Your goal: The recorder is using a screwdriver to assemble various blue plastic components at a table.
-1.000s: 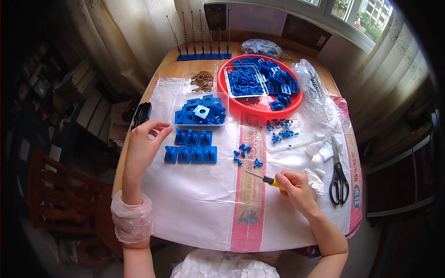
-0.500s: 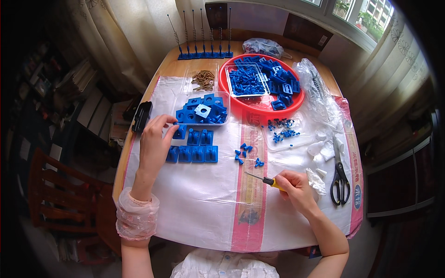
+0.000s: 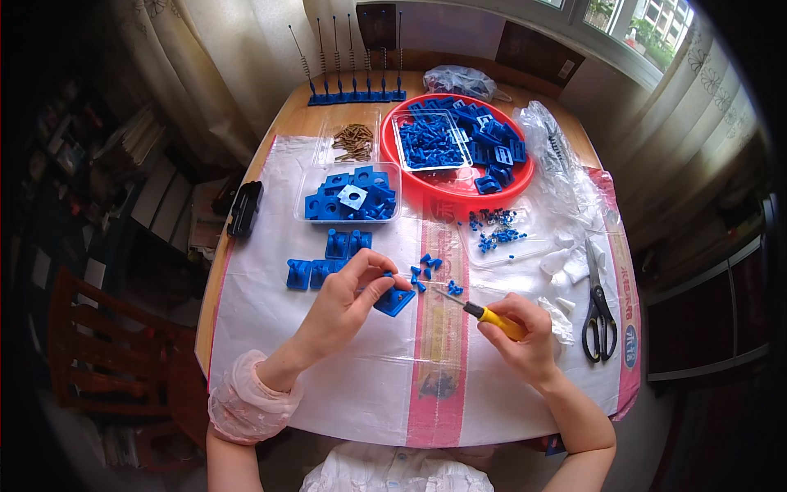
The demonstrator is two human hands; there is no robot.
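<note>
My left hand (image 3: 348,299) pinches a blue square plastic piece (image 3: 397,302), held tilted above the cloth-covered table. Its fingers hide part of the piece. In my right hand (image 3: 525,336) is a screwdriver (image 3: 502,324) with a yellow and black handle, its metal shaft pointing left toward the piece but apart from it. Beyond my left hand stand rows of similar blue pieces (image 3: 298,275), partly covered by the hand. Small blue cone-like parts (image 3: 427,271) and a little cluster of tiny blue parts (image 3: 455,288) lie near the screwdriver's tip.
A clear box of blue plates (image 3: 352,197) and a tray of brass-coloured screws (image 3: 353,142) sit at back left. Behind is a red basin (image 3: 459,189) of blue parts. A shallow tray (image 3: 533,246) holds tiny parts; black-handled scissors (image 3: 601,320) lie right.
My left hand has brought one blue piece from beside the rows, rightward and nearer to me. The screwdriver has shifted slightly right, its handle now more visible. The view has moved a little.
</note>
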